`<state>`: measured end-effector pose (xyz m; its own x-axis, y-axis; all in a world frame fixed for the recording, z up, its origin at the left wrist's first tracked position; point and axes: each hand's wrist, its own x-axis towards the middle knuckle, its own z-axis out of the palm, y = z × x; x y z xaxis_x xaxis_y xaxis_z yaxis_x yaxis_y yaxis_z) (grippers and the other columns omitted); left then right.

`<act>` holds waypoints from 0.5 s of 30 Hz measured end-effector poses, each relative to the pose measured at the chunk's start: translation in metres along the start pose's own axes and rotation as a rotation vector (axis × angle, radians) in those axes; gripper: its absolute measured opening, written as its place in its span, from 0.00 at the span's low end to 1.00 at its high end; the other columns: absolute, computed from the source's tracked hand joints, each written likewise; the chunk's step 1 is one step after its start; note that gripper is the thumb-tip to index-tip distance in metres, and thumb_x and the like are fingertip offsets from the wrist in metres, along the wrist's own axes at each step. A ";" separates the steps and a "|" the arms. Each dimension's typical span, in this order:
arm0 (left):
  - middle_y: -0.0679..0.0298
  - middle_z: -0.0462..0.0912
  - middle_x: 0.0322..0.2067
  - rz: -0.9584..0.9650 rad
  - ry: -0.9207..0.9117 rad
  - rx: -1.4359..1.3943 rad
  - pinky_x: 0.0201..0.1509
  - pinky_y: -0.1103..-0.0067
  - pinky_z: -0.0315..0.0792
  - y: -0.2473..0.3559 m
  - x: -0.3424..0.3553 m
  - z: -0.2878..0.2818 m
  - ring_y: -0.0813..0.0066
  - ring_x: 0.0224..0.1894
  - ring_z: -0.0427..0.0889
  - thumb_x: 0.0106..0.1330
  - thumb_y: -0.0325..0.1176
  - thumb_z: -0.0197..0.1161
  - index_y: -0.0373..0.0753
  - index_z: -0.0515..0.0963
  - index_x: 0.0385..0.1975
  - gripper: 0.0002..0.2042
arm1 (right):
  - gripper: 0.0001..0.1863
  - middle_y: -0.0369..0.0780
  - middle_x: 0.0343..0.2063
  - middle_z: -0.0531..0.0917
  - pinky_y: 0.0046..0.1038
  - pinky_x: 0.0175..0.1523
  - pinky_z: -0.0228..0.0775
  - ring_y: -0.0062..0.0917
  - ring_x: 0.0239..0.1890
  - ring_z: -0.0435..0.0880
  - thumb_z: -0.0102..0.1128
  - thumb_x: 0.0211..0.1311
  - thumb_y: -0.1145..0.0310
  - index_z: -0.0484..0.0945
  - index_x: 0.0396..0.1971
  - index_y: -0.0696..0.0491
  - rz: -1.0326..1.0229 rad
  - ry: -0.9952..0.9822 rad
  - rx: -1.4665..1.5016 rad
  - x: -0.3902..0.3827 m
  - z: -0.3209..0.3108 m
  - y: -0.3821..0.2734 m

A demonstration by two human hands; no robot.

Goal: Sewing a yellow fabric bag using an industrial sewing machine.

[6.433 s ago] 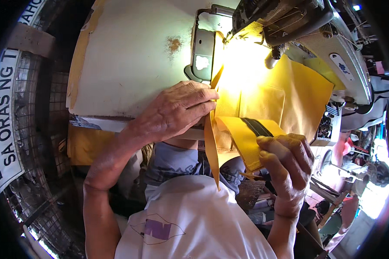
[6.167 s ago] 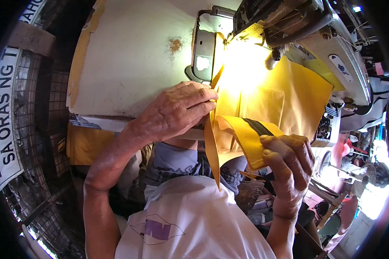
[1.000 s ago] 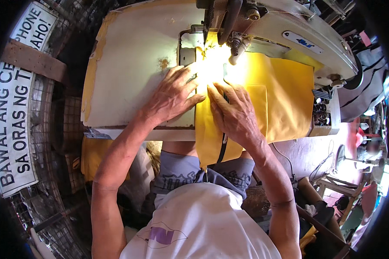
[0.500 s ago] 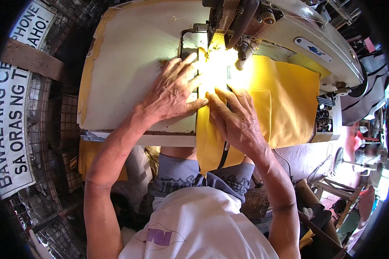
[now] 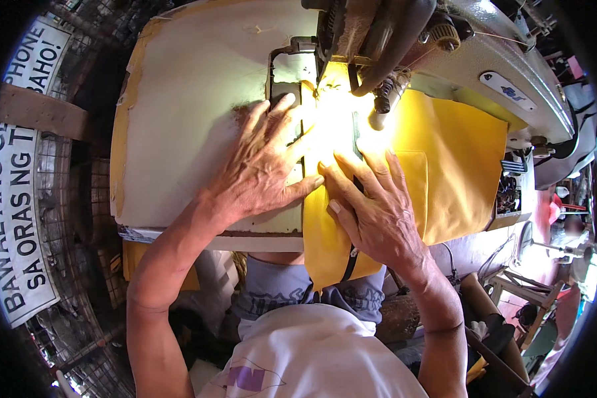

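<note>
Over on the far left, a long white sign point(image 5: 16, 172) with dark block lettering hangs against wire mesh beside the counter point(image 5: 192, 99). Next comes the left hand point(image 5: 265, 166), spread flat and open, palm down on the pale counter, its fingertips pressing the edge of the yellow fabric point(image 5: 458, 166) just before the sewing machine point(image 5: 444, 53). Touching it, the right hand point(image 5: 375, 205) also lies flat with fingers splayed, holding nothing, pinning the fabric down. A dark zipper strip point(image 5: 349, 262) hangs from the fabric's folded front edge over the counter's lip. The cloth spreads rightward under the machine's grey arm, brightly lit near the needle. A small blue-and-white label point(image 5: 503, 85) sits on the machine body.
</note>
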<state>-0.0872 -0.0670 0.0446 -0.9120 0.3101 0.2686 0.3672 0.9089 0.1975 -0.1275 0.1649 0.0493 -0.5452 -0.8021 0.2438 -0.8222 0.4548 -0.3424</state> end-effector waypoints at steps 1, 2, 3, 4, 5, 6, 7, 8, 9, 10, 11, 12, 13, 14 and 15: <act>0.48 0.69 0.62 -0.014 0.007 0.014 0.76 0.51 0.51 0.000 0.000 0.001 0.47 0.71 0.61 0.68 0.54 0.58 0.37 0.77 0.55 0.27 | 0.27 0.40 0.61 0.75 0.52 0.74 0.49 0.39 0.66 0.68 0.63 0.62 0.60 0.76 0.62 0.47 -0.004 -0.008 0.000 0.000 0.000 0.001; 0.48 0.68 0.63 -0.027 0.016 0.027 0.76 0.50 0.50 0.000 0.001 0.002 0.47 0.72 0.60 0.68 0.55 0.58 0.37 0.77 0.56 0.27 | 0.27 0.40 0.61 0.75 0.52 0.74 0.49 0.39 0.66 0.68 0.63 0.62 0.60 0.76 0.62 0.47 -0.003 -0.010 -0.002 0.002 -0.002 0.002; 0.48 0.68 0.63 -0.027 0.019 0.025 0.76 0.50 0.50 -0.001 0.003 0.003 0.47 0.72 0.60 0.68 0.55 0.58 0.37 0.77 0.56 0.27 | 0.26 0.40 0.61 0.75 0.52 0.74 0.49 0.39 0.66 0.68 0.63 0.63 0.60 0.76 0.62 0.46 -0.001 -0.008 -0.011 0.005 -0.003 0.003; 0.49 0.68 0.64 -0.023 0.025 0.028 0.76 0.51 0.50 -0.005 0.006 0.004 0.47 0.72 0.59 0.69 0.56 0.57 0.37 0.77 0.56 0.28 | 0.26 0.40 0.61 0.75 0.52 0.74 0.49 0.39 0.65 0.69 0.63 0.63 0.60 0.76 0.61 0.46 0.001 -0.006 -0.020 0.008 -0.005 0.005; 0.49 0.67 0.65 -0.018 0.030 0.031 0.77 0.51 0.49 -0.006 0.007 0.005 0.47 0.73 0.59 0.69 0.56 0.56 0.38 0.77 0.57 0.28 | 0.26 0.40 0.61 0.75 0.52 0.74 0.49 0.39 0.65 0.69 0.63 0.63 0.60 0.76 0.61 0.46 0.002 -0.009 -0.024 0.010 -0.005 0.007; 0.49 0.67 0.65 -0.018 0.034 0.026 0.77 0.51 0.49 -0.006 0.008 0.005 0.47 0.73 0.59 0.69 0.56 0.56 0.38 0.77 0.57 0.28 | 0.25 0.40 0.61 0.75 0.52 0.74 0.49 0.39 0.65 0.69 0.62 0.64 0.60 0.76 0.61 0.46 -0.002 -0.003 -0.022 0.012 -0.005 0.008; 0.50 0.69 0.62 -0.013 0.059 0.034 0.76 0.52 0.51 -0.005 0.008 0.004 0.48 0.71 0.60 0.66 0.52 0.60 0.37 0.77 0.56 0.27 | 0.25 0.40 0.61 0.75 0.53 0.74 0.49 0.38 0.64 0.70 0.61 0.64 0.60 0.77 0.61 0.45 -0.006 0.002 -0.021 0.014 -0.005 0.009; 0.50 0.71 0.60 -0.010 0.088 0.042 0.75 0.53 0.53 -0.004 0.009 0.004 0.49 0.70 0.62 0.63 0.48 0.64 0.35 0.77 0.54 0.26 | 0.25 0.40 0.61 0.75 0.53 0.74 0.49 0.38 0.64 0.70 0.61 0.64 0.60 0.77 0.61 0.45 -0.011 -0.003 -0.030 0.014 -0.005 0.010; 0.50 0.71 0.60 -0.013 0.099 0.037 0.75 0.53 0.53 -0.003 0.009 0.004 0.49 0.70 0.62 0.63 0.48 0.64 0.35 0.77 0.54 0.26 | 0.24 0.40 0.61 0.75 0.53 0.74 0.49 0.38 0.64 0.70 0.61 0.65 0.59 0.77 0.61 0.46 -0.006 -0.007 -0.021 0.015 -0.004 0.010; 0.51 0.73 0.58 0.036 0.120 0.067 0.74 0.54 0.56 -0.002 0.007 0.003 0.50 0.68 0.65 0.63 0.46 0.64 0.35 0.79 0.52 0.23 | 0.24 0.40 0.61 0.75 0.53 0.73 0.49 0.38 0.64 0.70 0.60 0.65 0.59 0.77 0.61 0.46 -0.002 -0.011 -0.013 0.016 -0.003 0.010; 0.52 0.76 0.55 0.083 0.141 0.093 0.73 0.54 0.58 0.000 0.006 0.003 0.52 0.67 0.67 0.63 0.43 0.65 0.34 0.80 0.49 0.21 | 0.24 0.40 0.61 0.75 0.53 0.73 0.49 0.38 0.64 0.70 0.60 0.65 0.59 0.77 0.61 0.46 -0.007 -0.021 -0.026 0.016 -0.002 0.010; 0.53 0.79 0.51 0.090 0.185 0.073 0.71 0.56 0.62 0.004 0.005 0.003 0.55 0.64 0.71 0.62 0.40 0.66 0.33 0.81 0.45 0.17 | 0.24 0.40 0.61 0.75 0.53 0.73 0.49 0.38 0.64 0.70 0.60 0.65 0.59 0.76 0.61 0.46 -0.020 0.001 -0.014 0.016 0.000 0.010; 0.53 0.79 0.51 0.083 0.199 0.065 0.71 0.56 0.62 0.003 0.003 0.002 0.55 0.64 0.71 0.62 0.40 0.66 0.33 0.81 0.45 0.17 | 0.24 0.41 0.62 0.75 0.54 0.73 0.49 0.39 0.64 0.70 0.60 0.66 0.59 0.76 0.61 0.46 -0.034 0.024 -0.002 0.016 0.002 0.010; 0.53 0.79 0.51 0.078 0.180 0.022 0.71 0.56 0.63 0.000 0.001 0.001 0.55 0.63 0.72 0.62 0.39 0.66 0.33 0.81 0.45 0.17 | 0.25 0.41 0.62 0.74 0.54 0.73 0.49 0.39 0.64 0.70 0.60 0.66 0.59 0.75 0.62 0.46 -0.035 0.030 -0.010 0.017 0.003 0.009; 0.53 0.79 0.51 0.073 0.159 -0.020 0.70 0.57 0.63 -0.002 0.000 0.000 0.56 0.62 0.73 0.62 0.39 0.66 0.34 0.81 0.46 0.17 | 0.25 0.41 0.62 0.74 0.54 0.73 0.49 0.39 0.64 0.70 0.60 0.66 0.59 0.75 0.62 0.46 -0.039 0.024 -0.025 0.017 0.002 0.009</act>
<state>-0.0879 -0.0683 0.0440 -0.8428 0.3254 0.4287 0.4362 0.8796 0.1899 -0.1439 0.1548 0.0484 -0.5160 -0.8101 0.2782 -0.8466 0.4330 -0.3094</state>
